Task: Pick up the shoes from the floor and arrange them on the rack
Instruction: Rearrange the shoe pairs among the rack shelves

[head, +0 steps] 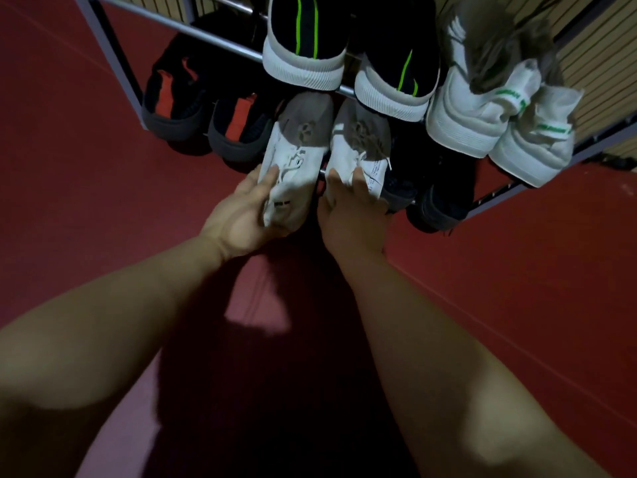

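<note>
Two white shoes with grey toes point into the lower tier of a metal shoe rack [113, 60]. My left hand [241, 215] grips the heel of the left white shoe [293, 157], thumb on its upper. My right hand [351, 208] grips the heel of the right white shoe [358, 146]. Both heels stick out over the red floor in front of the rack.
The upper tier carries a black pair with green stripes [303, 39] and a white pair with green tabs [482, 108]. The lower tier has a black-and-orange pair [175, 98] on the left and dark shoes [437, 198] on the right. Red floor [69, 167] surrounds the rack.
</note>
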### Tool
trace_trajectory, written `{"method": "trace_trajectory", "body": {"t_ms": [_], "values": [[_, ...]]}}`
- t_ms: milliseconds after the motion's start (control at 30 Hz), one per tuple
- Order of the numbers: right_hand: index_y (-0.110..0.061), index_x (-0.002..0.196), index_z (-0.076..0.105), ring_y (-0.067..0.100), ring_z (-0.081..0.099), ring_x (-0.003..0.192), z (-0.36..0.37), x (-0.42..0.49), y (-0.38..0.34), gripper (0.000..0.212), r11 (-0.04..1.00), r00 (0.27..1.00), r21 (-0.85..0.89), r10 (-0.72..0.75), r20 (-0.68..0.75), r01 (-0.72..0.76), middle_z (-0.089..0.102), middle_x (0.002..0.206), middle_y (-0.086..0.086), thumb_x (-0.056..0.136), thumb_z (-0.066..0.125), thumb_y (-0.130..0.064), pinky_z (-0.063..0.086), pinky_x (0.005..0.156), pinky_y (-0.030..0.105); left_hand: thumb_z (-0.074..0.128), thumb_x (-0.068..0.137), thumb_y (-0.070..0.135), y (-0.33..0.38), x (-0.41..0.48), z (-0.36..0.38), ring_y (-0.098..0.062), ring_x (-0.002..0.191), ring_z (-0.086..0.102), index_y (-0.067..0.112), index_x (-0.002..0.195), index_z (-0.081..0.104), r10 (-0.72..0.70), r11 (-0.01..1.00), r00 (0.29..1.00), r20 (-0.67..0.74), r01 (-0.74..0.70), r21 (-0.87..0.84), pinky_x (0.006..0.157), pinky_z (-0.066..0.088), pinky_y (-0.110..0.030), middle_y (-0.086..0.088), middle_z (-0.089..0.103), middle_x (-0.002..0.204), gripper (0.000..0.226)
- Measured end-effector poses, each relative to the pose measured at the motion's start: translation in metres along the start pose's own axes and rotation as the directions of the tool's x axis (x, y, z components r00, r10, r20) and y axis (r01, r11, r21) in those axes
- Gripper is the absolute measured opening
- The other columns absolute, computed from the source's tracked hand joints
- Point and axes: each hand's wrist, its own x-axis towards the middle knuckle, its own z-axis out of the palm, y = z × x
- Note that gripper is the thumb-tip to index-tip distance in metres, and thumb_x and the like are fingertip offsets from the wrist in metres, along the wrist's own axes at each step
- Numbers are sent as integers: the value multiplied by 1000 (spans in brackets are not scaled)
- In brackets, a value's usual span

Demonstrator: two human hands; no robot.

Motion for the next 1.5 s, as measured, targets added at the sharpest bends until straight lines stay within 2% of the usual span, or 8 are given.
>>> {"method": "trace_trajectory", "body": {"t_ms": [133, 267, 600, 800, 967, 1100, 1233, 1500], "values": [[-39, 142, 31, 43, 38, 122, -4, -7, 12, 47, 999, 999, -46, -18, 30, 20, 15, 158, -2, 96, 38, -43, 34, 96, 52, 56, 70, 62, 19, 28, -11, -25, 126, 44, 17, 139, 41, 55, 998, 989, -139, -53, 18, 100, 37, -32, -7, 41, 142, 84], [-37, 141, 31, 43, 42, 122, -4, 14, -3, 47, 999, 1000, 35, 22, 1, -22, 20, 156, 3, 95, 33, -48, 34, 99, 53, 62, 77, 53, 31, 40, -8, -29, 124, 47, 19, 133, 46, -30, 999, 996, -84, 33, 36, 99, 41, -37, -9, 37, 145, 69], [-44, 144, 26, 42, 30, 130, 14, 9, -11, 51, 990, 997, 127, 64, 36, -68, 11, 159, -6, 95, 38, -47, 30, 102, 49, 58, 88, 37, 1, 31, 1, -20, 129, 43, 21, 136, 47, 158, 986, 976, -149, -148, 75, 97, 38, -23, 0, 28, 152, 52], [-40, 144, 30, 40, 34, 131, 24, 12, 0, 51, 996, 998, 91, 13, -56, -7, 20, 157, -4, 94, 38, -47, 32, 100, 45, 60, 75, 49, 2, 27, -2, -19, 129, 41, 28, 139, 44, 125, 990, 984, -129, -116, 75, 93, 32, -18, 1, 25, 153, 69], [-35, 140, 41, 40, 43, 125, 14, 21, 1, 49, 992, 977, 128, 28, -213, -1, 33, 152, 1, 92, 37, -44, 35, 101, 52, 64, 79, 46, 3, 34, 3, -12, 128, 41, 25, 139, 43, 147, 989, 977, -154, -149, -2, 98, 34, -17, 5, 33, 149, 67], [-39, 143, 31, 40, 41, 120, 11, 33, 7, 50, 1000, 989, -7, 28, -143, -30, 30, 150, -4, 94, 36, -47, 36, 93, 48, 59, 89, 38, 6, 49, 21, -16, 127, 48, 22, 139, 44, 141, 990, 974, -176, -139, 24, 106, 39, -38, 2, 44, 144, 55], [-43, 145, 24, 42, 35, 121, 4, 53, 8, 52, 998, 997, 11, 58, -48, -57, 36, 143, -1, 95, 36, -47, 30, 97, 46, 50, 81, 60, 1, 65, 27, 2, 116, 54, 43, 133, 44, 106, 991, 958, -268, -80, 104, 107, 38, -31, 22, 59, 125, 55], [-32, 145, 29, 42, 44, 119, 3, 54, -8, 51, 1000, 996, -7, 21, -88, -22, 37, 146, 4, 96, 36, -41, 35, 96, 46, 47, 89, 53, -6, 57, 2, -23, 123, 51, 35, 139, 40, 148, 948, 974, -170, -91, 304, 93, 46, -35, 8, 35, 150, 53]]}}
